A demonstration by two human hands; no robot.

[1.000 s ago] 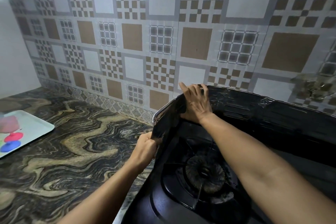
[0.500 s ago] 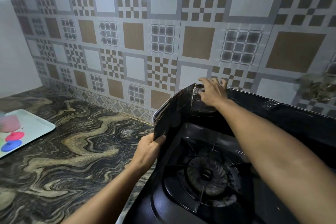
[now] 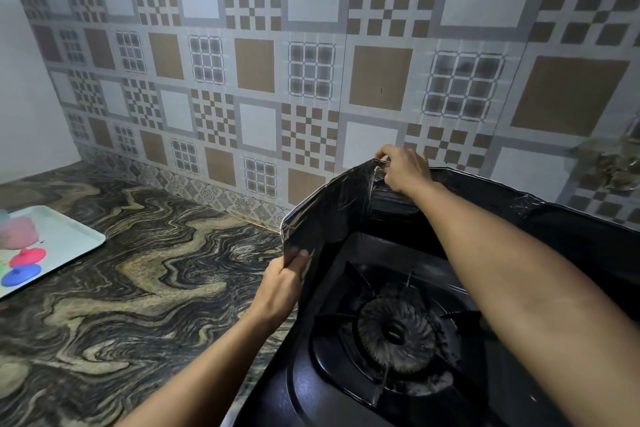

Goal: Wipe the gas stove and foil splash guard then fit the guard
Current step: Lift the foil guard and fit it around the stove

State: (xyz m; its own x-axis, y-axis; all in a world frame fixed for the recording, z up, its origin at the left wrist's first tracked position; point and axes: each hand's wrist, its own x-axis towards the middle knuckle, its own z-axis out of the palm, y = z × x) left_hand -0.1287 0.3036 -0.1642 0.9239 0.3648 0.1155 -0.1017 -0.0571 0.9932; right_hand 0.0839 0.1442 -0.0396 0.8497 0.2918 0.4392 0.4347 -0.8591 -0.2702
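Looks like this is deep in the last part of the job, the fitting. The foil splash guard [image 3: 329, 218] is already standing upright around the gas stove [image 3: 398, 340], with 1 panel along the left side and a long one running across the back, just in front of the tiled wall [image 3: 311, 80].

Left hand [image 3: 280, 284] has its fingers pinched on the front lower edge of the left panel, thumb on the inside face. Right hand [image 3: 405, 166] is reaching over the burner [image 3: 394, 333] and its fingers are closed on the top edge right at the back-left corner fold, where the foil looks a bit crinkled.

No cloth or sponge in either hand, and I can't spot 1 anywhere in view, so my guess is the wiping is done. The stove top looks dark and fairly clean, though the lighting is dim, so I wouldn't swear to it.

What's left, I'd say: square up that corner, get the left panel sitting flush against the stove's side, then let go. The right end of the guard runs out of view, so no idea how that end sits.

Off to the left on the marbled tabletop [image 3: 138, 288] there's a white tray [image 3: 69, 236] with some colourful bits on it, well apart from the action.
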